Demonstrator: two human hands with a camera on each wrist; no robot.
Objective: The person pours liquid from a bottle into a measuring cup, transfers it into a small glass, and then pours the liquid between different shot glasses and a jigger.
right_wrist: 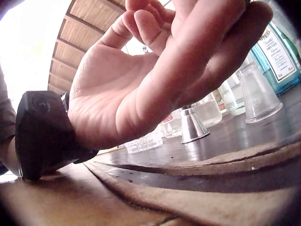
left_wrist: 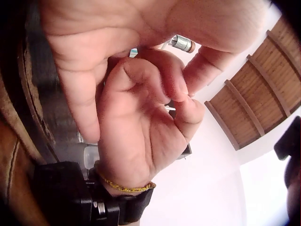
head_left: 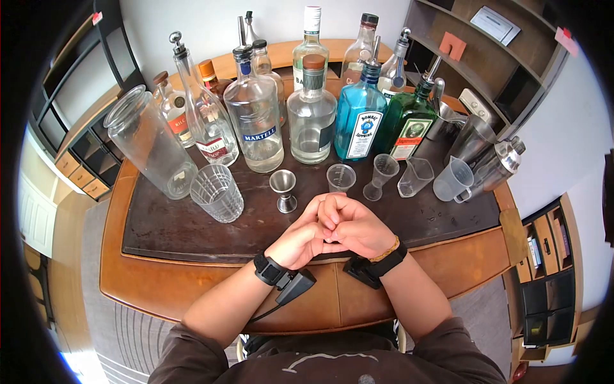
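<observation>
My left hand (head_left: 298,240) and right hand (head_left: 366,225) meet over the table's front edge, fingers loosely bent and touching each other. Neither one grips any object. The left wrist view has the right palm (left_wrist: 134,127) facing the camera, its fingers against those of the left. Just beyond the hands stand a steel jigger (head_left: 283,185) and a small clear measuring cup (head_left: 341,177). To their right are an hourglass-shaped clear measure (head_left: 382,174), an angled clear measuring cup (head_left: 416,178) and a translucent jug (head_left: 453,179). A cut-patterned mixing glass (head_left: 217,195) stands left of the jigger.
Behind stand several bottles, among them a Martell bottle (head_left: 256,121), a blue Bombay bottle (head_left: 362,115) and a green bottle (head_left: 409,118). A tall clear pitcher (head_left: 150,141) is at the left. Steel shakers (head_left: 502,163) stand at the right of the leather-edged table (head_left: 211,281).
</observation>
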